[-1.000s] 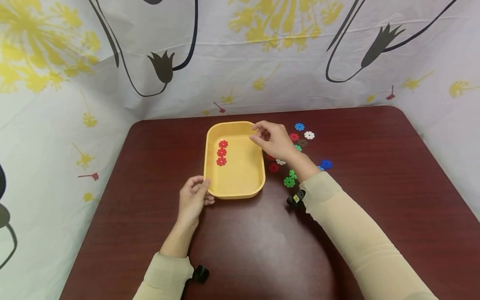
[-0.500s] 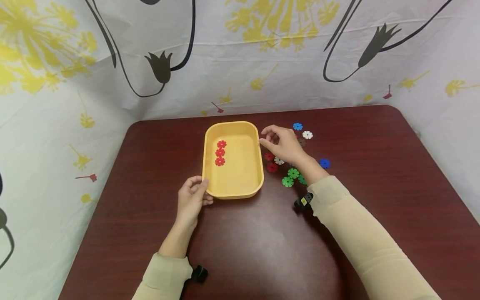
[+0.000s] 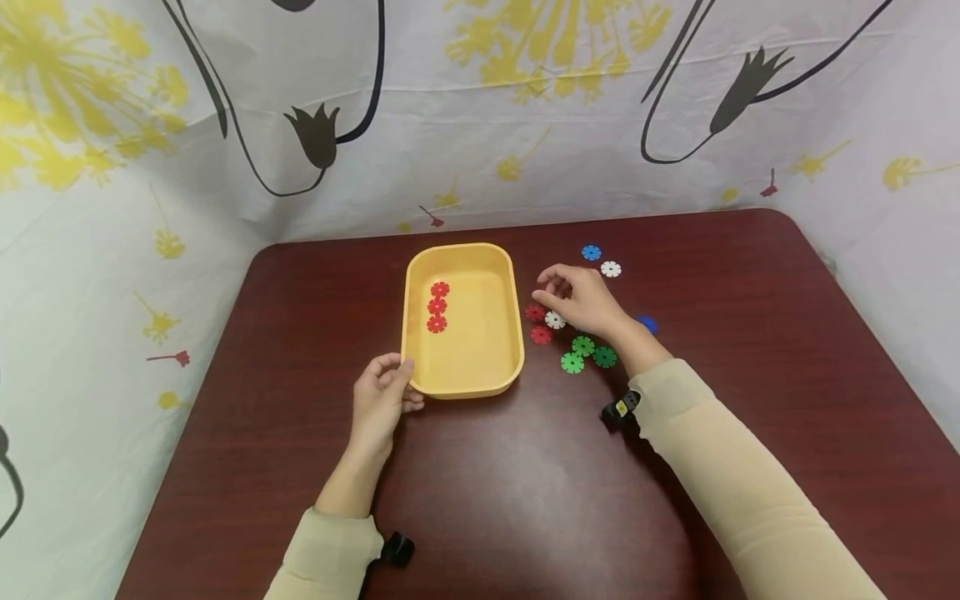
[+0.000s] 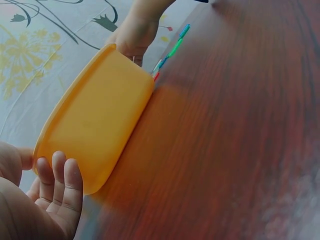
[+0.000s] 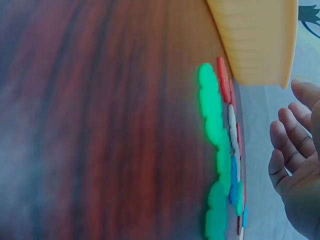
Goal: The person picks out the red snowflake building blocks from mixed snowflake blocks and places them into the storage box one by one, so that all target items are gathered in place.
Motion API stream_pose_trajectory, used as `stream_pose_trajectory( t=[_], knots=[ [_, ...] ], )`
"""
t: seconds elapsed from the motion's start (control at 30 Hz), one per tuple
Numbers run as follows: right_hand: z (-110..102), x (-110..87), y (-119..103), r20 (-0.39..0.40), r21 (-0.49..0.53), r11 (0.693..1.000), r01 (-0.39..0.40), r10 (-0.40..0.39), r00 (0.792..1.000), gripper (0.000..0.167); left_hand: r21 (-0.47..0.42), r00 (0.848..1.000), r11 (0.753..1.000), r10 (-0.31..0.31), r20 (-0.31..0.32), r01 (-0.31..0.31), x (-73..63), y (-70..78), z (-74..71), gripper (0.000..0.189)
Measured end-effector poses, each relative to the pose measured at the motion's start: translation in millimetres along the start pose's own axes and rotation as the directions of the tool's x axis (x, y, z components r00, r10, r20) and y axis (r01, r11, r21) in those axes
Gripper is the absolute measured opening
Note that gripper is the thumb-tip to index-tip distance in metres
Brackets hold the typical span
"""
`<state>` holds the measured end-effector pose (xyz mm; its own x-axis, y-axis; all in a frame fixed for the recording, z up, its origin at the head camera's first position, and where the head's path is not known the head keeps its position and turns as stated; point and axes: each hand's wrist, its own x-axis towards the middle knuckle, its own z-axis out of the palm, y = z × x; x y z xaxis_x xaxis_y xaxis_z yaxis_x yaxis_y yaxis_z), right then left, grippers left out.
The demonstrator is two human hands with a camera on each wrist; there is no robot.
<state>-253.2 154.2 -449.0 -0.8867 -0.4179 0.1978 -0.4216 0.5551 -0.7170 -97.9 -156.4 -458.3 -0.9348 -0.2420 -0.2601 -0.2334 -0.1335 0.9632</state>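
A yellow plastic tray [image 3: 480, 354] stands on the table with three red notched discs [image 3: 437, 307] in a column inside its left half. My left hand [image 3: 378, 404] pinches the tray's near left corner, thumb at the rim and fingers against the outer wall, as the left wrist view [image 4: 60, 195] confirms. Right of the tray, my right hand [image 3: 585, 300] hovers above loose notched discs, fingers loosely bent and nothing between them. Beside it lie red discs [image 3: 541, 335], a white disc [image 3: 554, 320] and green discs [image 3: 582, 345]. The hand hides part of the pile.
A dark red-brown table [image 3: 510, 483] carries everything. Farther back lie a blue disc [image 3: 591, 252] and another white disc [image 3: 611, 268]. One dark blue disc [image 3: 647, 324] shows past the right forearm. Patterned cloth [image 3: 465, 125] hangs behind the table and at its sides.
My right hand has moved from above the tray's right rim, rightward and nearer to me, over the loose discs. My left hand keeps its hold on the tray corner.
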Motion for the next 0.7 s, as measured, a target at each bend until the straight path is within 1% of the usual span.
stream_pose_trajectory(
  t=[0.2,0.33,0.5,0.6,0.7],
  knots=[
    [-1.3,-4.3,6.1,0.054,-0.017,1.000,-0.015,0.016,0.998,0.025,-0.002,1.000,1.000,0.003,0.000,-0.003,-1.0,0.1,-0.5,0.029],
    [-0.7,-7.1,7.3,0.104,-0.035,0.999,-0.010,0.013,0.995,0.027,-0.003,1.000,1.000,0.002,0.000,-0.002,-2.0,0.3,-0.7,0.030],
    [-0.5,-9.4,7.2,0.166,-0.069,0.997,0.018,-0.006,0.986,0.028,-0.002,1.000,1.000,0.003,0.000,-0.003,-2.7,0.9,-0.7,0.029],
    [-1.1,-12.0,5.8,0.195,-0.069,0.997,0.022,-0.008,0.981,0.028,-0.003,1.000,1.000,0.005,0.001,-0.005,-2.3,0.6,0.0,0.029],
    [-1.1,-14.7,4.3,0.214,-0.056,0.998,0.008,0.004,0.977,0.028,-0.004,1.000,1.000,0.006,0.002,-0.006,-2.3,0.3,0.9,0.028]
  ],
)
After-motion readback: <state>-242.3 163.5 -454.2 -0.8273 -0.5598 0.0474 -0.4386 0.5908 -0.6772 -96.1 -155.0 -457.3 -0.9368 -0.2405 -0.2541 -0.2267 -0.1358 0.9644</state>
